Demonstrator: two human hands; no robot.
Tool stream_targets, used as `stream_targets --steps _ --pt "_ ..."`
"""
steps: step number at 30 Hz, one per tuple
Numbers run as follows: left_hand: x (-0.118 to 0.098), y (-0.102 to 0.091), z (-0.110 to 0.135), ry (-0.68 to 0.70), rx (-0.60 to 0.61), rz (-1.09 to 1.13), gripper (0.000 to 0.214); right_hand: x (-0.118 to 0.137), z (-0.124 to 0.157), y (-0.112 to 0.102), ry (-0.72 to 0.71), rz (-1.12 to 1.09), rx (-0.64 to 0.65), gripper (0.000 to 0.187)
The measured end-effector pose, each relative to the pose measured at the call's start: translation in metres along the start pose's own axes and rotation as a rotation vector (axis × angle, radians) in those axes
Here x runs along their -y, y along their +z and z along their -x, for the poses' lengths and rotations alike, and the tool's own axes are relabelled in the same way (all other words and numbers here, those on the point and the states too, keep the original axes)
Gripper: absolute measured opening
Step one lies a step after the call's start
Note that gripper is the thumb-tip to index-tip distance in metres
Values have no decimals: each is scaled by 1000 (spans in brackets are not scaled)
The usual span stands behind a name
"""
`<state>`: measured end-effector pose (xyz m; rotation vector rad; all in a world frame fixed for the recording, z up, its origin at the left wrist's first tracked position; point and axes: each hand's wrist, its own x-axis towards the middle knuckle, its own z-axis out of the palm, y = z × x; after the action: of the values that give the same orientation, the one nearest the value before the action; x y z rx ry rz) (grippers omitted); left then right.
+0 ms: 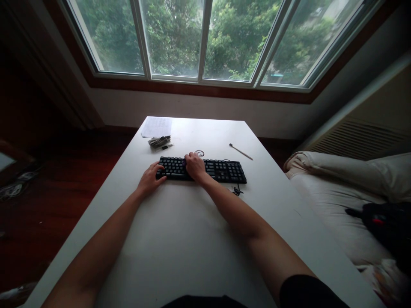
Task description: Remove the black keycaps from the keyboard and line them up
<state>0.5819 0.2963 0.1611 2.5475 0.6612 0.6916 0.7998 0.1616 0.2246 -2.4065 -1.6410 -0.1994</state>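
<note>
A black keyboard (224, 171) lies across the white table in front of me. My left hand (150, 177) holds its left end, with the thumb along the front edge and the fingers over the corner. Over the keys left of the middle, my right hand (195, 166) is closed, fingers pressed together and pointing down. A small dark piece shows at its fingertips, too small to name, and the hand hides the keys below. Behind the right hand lies a thin ring-like wire tool (199, 152).
A thin brush (240, 151) lies at the back right of the white table (180, 239). A clear bag of small dark pieces (159, 141) and a paper sheet (157, 127) lie back left. A black cable (237, 190) is bunched before the keyboard. A sofa (334, 205) stands right.
</note>
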Motion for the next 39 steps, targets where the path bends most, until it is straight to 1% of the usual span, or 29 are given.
stream_targets --steps 6,9,11,12,15,17,18,19,21,26,28,30,32,36,37,39 --pt "1 1 -1 -3 -15 -4 38 50 23 13 -320 -98 74 24" --pt "4 1 0 1 -13 1 40 59 23 13 -398 -182 101 22" --pt "6 1 0 8 -11 14 42 55 16 11 -390 -222 77 21" --pt "6 0 1 10 -11 23 43 50 11 10 -359 -229 50 21" --pt "4 -2 1 19 -14 48 52 34 -5 5 -182 -182 -45 24" --pt "3 -4 1 24 -11 54 58 27 -12 3 -88 -125 -61 26" --pt "3 -4 1 27 -8 56 61 27 -14 4 -67 -101 -48 27" --pt "3 -5 0 27 -6 59 64 28 -15 5 -65 -84 -30 28" --pt "4 -5 0 23 -2 66 71 35 -12 9 -113 -74 4 28" --pt "9 -1 -2 2 -16 69 79 58 2 20 -378 -140 29 22" --pt "11 -1 -2 0 -25 64 81 59 2 18 -475 -201 68 21" --pt "13 -2 -2 -10 -16 48 85 55 -3 14 -518 -264 100 21" --pt "15 -4 -2 -31 4 34 89 50 -10 7 -474 -293 94 23" --pt "20 -13 0 -51 48 57 94 49 -20 3 -266 -229 24 28" --pt "22 -15 0 -54 61 65 95 50 -19 5 -247 -206 21 28" --pt "25 -18 0 -63 91 74 95 55 -14 12 -269 -172 28 28"
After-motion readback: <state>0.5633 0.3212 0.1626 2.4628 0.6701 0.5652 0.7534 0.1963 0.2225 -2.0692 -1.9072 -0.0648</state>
